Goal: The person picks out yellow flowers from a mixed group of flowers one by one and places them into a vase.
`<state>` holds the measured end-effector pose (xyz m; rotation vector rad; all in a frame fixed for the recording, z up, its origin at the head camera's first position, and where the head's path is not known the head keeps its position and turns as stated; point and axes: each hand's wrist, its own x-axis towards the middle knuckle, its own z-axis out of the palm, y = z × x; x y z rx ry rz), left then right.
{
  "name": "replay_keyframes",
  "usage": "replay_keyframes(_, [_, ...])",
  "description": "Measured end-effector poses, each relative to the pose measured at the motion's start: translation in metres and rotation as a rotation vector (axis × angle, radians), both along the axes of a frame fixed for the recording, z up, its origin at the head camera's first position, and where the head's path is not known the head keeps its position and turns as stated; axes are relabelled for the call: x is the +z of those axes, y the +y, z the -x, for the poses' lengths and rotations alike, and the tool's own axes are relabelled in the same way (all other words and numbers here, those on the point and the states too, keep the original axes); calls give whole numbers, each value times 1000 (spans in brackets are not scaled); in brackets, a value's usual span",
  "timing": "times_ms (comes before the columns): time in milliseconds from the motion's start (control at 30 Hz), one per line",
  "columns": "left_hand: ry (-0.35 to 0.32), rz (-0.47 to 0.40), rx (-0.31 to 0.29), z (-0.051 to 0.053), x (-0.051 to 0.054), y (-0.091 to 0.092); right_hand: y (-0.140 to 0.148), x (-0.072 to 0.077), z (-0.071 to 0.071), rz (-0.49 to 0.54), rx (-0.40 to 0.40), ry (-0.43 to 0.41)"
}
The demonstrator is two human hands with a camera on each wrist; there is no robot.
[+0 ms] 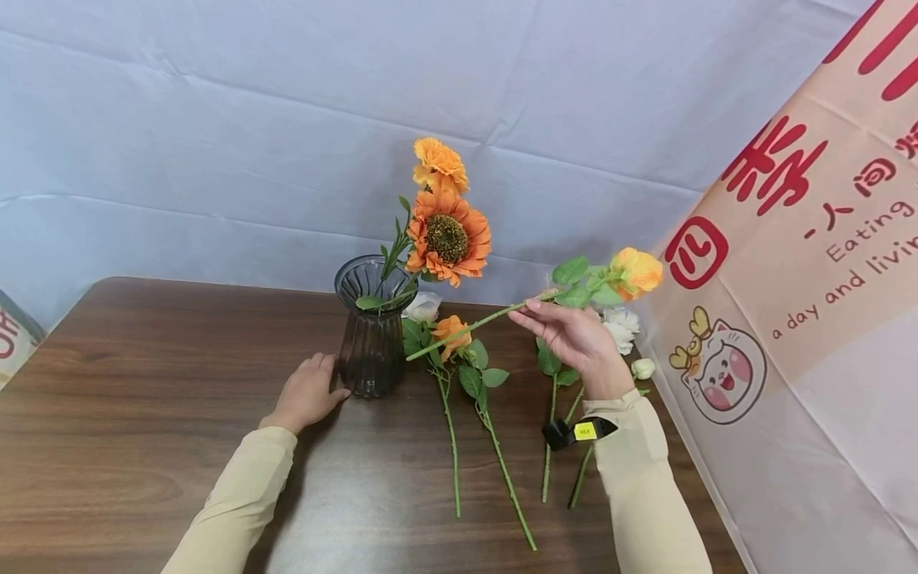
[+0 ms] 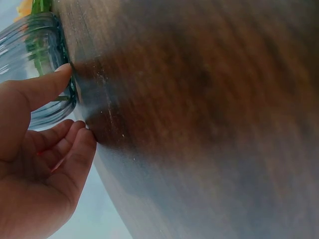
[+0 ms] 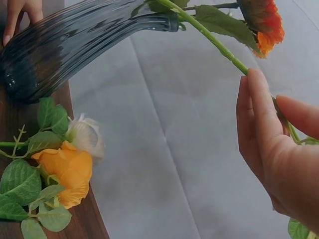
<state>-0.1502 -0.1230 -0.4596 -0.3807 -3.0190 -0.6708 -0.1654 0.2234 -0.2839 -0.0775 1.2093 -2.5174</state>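
A dark ribbed glass vase (image 1: 373, 351) stands at the table's back edge, holding an orange sunflower (image 1: 448, 237) and an orange-yellow ruffled flower (image 1: 440, 163). My left hand (image 1: 307, 392) rests on the table at the vase's left side. In the left wrist view its thumb (image 2: 47, 88) touches the vase near the base, the other fingers loosely bent beside it. My right hand (image 1: 574, 335) pinches the green stem of a yellow-orange rose (image 1: 634, 273) between thumb and fingers. The rose lies nearly level, bloom to the right, its stem end pointing left, below the vase's rim.
On the table right of the vase lie an orange rose (image 1: 453, 335) and a white rose (image 1: 423, 306). More white flowers (image 1: 621, 327) and a pale bud (image 1: 643, 368) lie partly behind my right hand. A pale cloth wall stands behind, a printed banner (image 1: 803, 239) at right.
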Motion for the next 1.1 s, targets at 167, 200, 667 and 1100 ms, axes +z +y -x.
replay_keyframes(167, [8,-3,0,1,-1,-1,-4,7,1,17,-23,-7])
replay_keyframes(200, [9,-3,0,1,-1,-1,-5,8,1,23,-26,-7])
replay_keyframes(667, [0,4,-4,1,-1,0,-16,21,4,78,-39,-13])
replay_keyframes(1100, [3,4,-3,2,-2,-1,-20,21,9,124,-32,21])
